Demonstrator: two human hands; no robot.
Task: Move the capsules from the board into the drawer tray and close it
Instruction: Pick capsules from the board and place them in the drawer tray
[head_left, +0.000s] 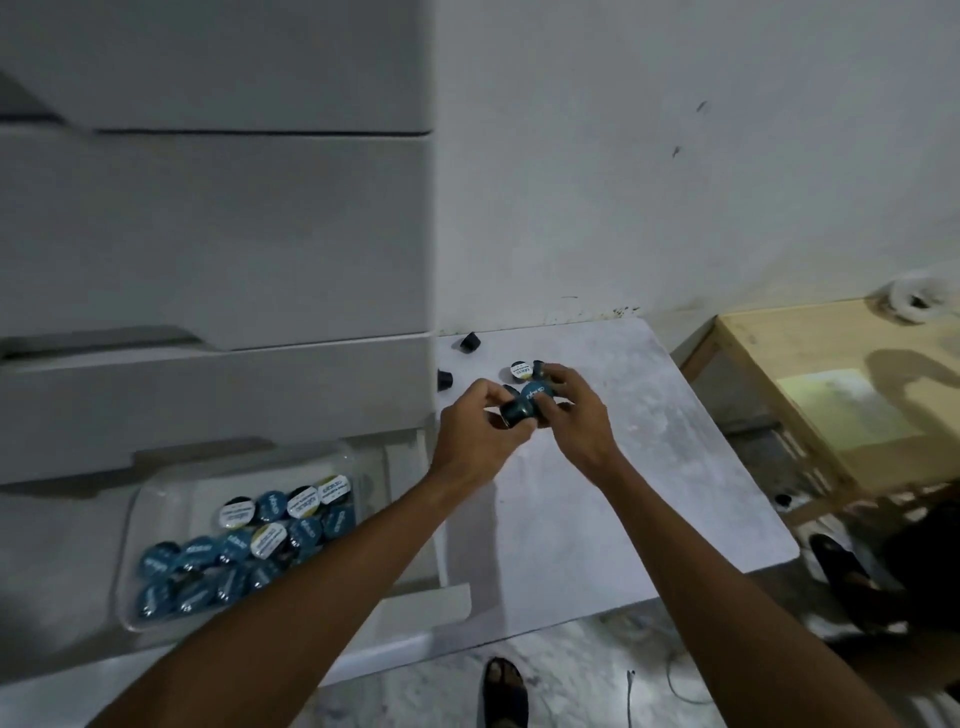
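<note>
My left hand (475, 431) and my right hand (579, 415) meet over the far part of the white board (597, 493), both closed around a small bunch of dark capsules with blue lids (524, 402). A white-lidded capsule (519, 370) lies just behind the hands. Two loose black capsules rest near the cabinet: one (470, 343) at the wall, another (445, 380) by the drawer front. To the lower left, the open drawer holds a clear tray (130, 561) filled with several blue and white-lidded capsules (244, 545).
White drawer fronts (218, 234) stack above the open drawer on the left. A wooden table (831, 374) with a white roll (914, 301) stands to the right of the board. A sandalled foot (504, 691) is on the marble floor below.
</note>
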